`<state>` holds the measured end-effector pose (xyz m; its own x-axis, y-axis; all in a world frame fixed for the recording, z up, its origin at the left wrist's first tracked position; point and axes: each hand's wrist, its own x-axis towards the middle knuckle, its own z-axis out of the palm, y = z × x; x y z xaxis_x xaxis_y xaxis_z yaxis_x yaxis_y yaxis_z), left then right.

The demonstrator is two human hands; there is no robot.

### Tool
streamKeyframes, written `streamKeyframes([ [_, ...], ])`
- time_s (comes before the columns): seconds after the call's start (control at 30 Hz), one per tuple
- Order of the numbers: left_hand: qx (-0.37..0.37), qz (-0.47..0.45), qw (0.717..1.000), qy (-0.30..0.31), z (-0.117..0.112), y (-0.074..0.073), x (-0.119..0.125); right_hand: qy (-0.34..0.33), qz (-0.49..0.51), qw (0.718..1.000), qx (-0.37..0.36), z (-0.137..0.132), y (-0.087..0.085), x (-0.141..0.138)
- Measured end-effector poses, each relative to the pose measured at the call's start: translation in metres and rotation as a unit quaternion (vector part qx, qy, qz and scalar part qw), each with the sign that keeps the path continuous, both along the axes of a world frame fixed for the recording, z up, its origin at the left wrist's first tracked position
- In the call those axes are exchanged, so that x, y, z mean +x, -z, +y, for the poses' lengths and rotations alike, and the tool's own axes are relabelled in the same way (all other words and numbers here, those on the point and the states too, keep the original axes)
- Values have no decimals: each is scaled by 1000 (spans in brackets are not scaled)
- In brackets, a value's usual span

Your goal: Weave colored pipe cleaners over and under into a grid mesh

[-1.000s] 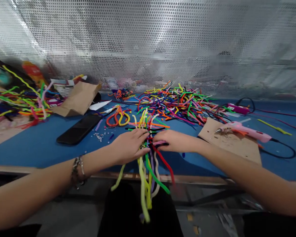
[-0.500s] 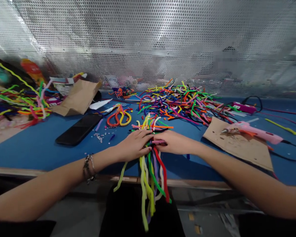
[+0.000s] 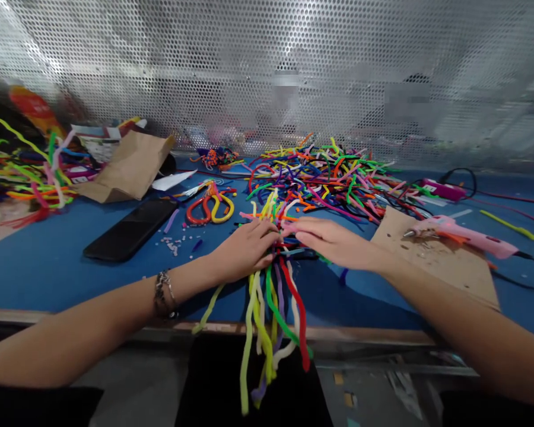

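Observation:
A bundle of pipe cleaners [image 3: 273,308] in yellow, white, green, purple and red lies across the table's front edge, its long ends hanging down. Cross strands run through its upper part. My left hand [image 3: 247,249] rests over the bundle from the left, thumb and fingers closed around some strands. From the right, my right hand [image 3: 323,240] reaches to the same spot, fingers close together and fingertips pinching at the strands near a pink piece. The hands partly hide where the strands cross.
A heap of loose pipe cleaners [image 3: 324,175] lies behind the bundle. Scissors [image 3: 199,211] and a black phone [image 3: 131,230] are on the left, near a brown paper bag [image 3: 131,166]. On the right, a pink glue gun [image 3: 467,234] rests on cardboard [image 3: 445,267]. A perforated metal panel [image 3: 231,53] stands behind.
My right hand has shifted up and slightly right, its fingers straighter than before. My left hand stays on the bundle. The view has turned slightly.

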<state>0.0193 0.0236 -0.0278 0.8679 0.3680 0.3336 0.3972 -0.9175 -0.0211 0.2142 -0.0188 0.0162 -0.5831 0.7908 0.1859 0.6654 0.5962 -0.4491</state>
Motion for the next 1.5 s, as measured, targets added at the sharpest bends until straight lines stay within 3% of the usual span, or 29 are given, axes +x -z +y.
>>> streamKeyframes([
  [0.1, 6, -16, 999, 35, -3, -2, -1, -10, -16, 1000, 2, -8, 4, -1],
  [0.3, -30, -20, 996, 81, -3, -3, -7, 32, 28, 999, 7, -10, 17, 4],
  [0.47, 17, 40, 992, 116, -4, -8, -8, 66, -45, 997, 13, -7, 26, 7],
  [0.6, 34, 78, 986, 146, -4, -13, -6, 15, -105, 991, 77, -6, 28, 10],
  [0.73, 24, 88, 985, 148, -2, -13, -6, -16, -119, 983, 138, -11, 19, 14],
  [0.87, 33, 49, 985, 160, 0, -11, -8, -38, -172, 974, 145, -18, 12, 13],
  [1.1, 22, 28, 989, 142, -3, -9, -8, -39, -234, 952, 193, -24, 17, 5],
  [1.27, 2, 4, 991, 132, -5, -8, -7, -56, -212, 961, 171, -23, 22, 4],
  [1.4, -6, 11, 994, 113, -5, -8, -6, -30, -171, 977, 121, -22, 24, 2],
  [1.5, -11, 22, 993, 114, -4, -9, -7, -21, -186, 975, 122, -23, 22, 0],
])
